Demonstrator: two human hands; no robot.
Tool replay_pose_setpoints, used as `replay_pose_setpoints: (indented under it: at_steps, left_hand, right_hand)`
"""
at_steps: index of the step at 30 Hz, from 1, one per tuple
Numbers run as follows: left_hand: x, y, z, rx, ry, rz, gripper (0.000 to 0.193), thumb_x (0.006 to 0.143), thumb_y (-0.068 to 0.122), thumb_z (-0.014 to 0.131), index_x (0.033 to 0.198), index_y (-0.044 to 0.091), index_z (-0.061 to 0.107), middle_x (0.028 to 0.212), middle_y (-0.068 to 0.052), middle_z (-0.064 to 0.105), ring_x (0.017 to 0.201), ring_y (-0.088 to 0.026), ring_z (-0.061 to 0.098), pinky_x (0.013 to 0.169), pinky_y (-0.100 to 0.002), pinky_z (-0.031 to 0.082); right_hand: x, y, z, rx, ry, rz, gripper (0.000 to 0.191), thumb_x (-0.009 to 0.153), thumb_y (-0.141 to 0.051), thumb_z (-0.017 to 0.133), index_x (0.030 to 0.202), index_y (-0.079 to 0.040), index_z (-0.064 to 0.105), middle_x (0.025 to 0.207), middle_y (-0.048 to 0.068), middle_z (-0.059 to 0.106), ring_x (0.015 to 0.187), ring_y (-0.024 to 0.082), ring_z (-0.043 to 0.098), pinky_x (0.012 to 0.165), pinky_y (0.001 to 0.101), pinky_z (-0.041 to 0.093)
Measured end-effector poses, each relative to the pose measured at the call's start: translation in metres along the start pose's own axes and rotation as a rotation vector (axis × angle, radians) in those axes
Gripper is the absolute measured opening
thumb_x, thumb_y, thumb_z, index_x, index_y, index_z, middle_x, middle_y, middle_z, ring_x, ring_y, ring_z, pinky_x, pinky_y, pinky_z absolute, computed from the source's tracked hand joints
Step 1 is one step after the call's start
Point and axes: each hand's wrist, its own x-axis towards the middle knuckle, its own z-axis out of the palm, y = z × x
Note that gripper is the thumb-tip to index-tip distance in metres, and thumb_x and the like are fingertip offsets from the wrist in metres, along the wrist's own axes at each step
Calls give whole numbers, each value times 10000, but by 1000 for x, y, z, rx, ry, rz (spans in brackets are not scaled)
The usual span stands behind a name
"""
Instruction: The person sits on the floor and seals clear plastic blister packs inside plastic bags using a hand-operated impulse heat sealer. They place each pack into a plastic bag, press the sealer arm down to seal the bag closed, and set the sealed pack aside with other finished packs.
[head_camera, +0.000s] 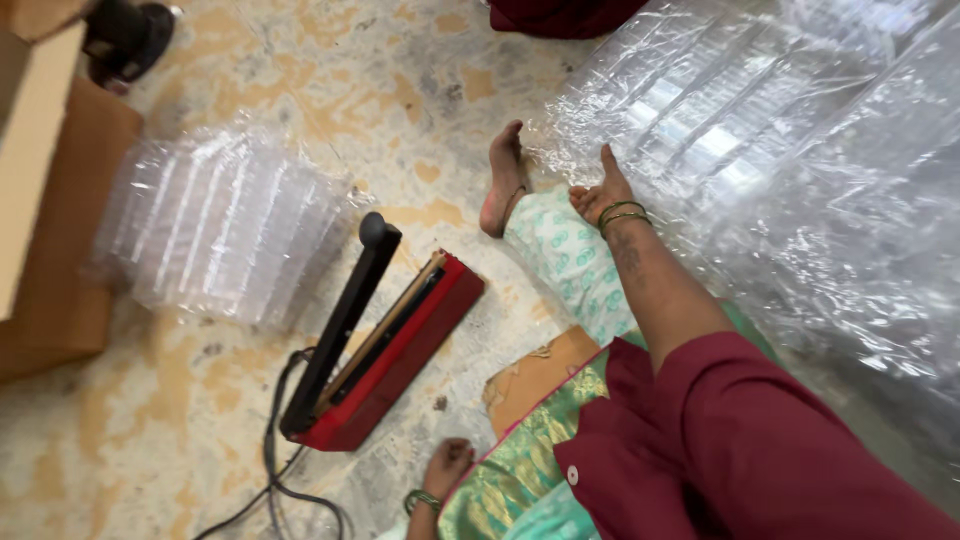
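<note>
My right hand (598, 197), with green bangles at the wrist, reaches out to the near edge of a big heap of clear plastic sheets (790, 170). Its fingers are curled on the sheet's edge and the thumb lies on the plastic. My left hand (446, 464) rests low on the mottled floor beside my green garment, fingers bent, with nothing in it. A red heat sealer (400, 355) with its black arm (345, 315) raised lies on the floor between the two hands. My bare foot (503, 180) touches the plastic heap.
A stack of clear ribbed plastic bags (220, 230) lies at the left next to brown cardboard boxes (50, 220). The sealer's black cable (275, 470) trails toward the bottom edge. A dark object (125, 38) sits top left, and maroon cloth (560, 15) shows at the top.
</note>
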Motion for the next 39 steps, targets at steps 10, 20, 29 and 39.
replay_pose_setpoints:
  at_steps: [10,20,29,39]
  left_hand:
    - [12,-10,-3,26,-67,-41,216,930,169,725,1052,-7,702,852,-93,758,732,-144,683,687,-297,569]
    - [9,-7,1,7,-121,-65,245,930,167,652,1123,20,680,932,-73,755,824,-134,697,769,-287,577]
    - [-4,53,-2,-106,92,278,414,948,247,738,1237,-16,601,1059,-150,673,964,-183,644,886,-327,558]
    - [-106,278,1,-47,587,1139,1143,778,307,870,1618,21,150,1655,-215,258,1548,-326,319,1287,-442,278]
  right_hand:
    - [18,15,-22,-73,66,-299,741,888,-657,619,1125,41,544,739,114,600,509,171,532,460,285,446]
    - [9,27,4,-296,-62,-708,433,1029,-392,528,796,-46,644,697,76,657,540,155,587,485,292,463]
    - [-159,-52,94,-682,-562,-1049,459,1053,-333,541,715,-35,631,871,138,759,810,201,733,839,333,595]
    - [-366,54,94,-735,-882,-680,498,1138,-335,407,782,-46,601,1166,179,730,1065,276,717,892,387,586]
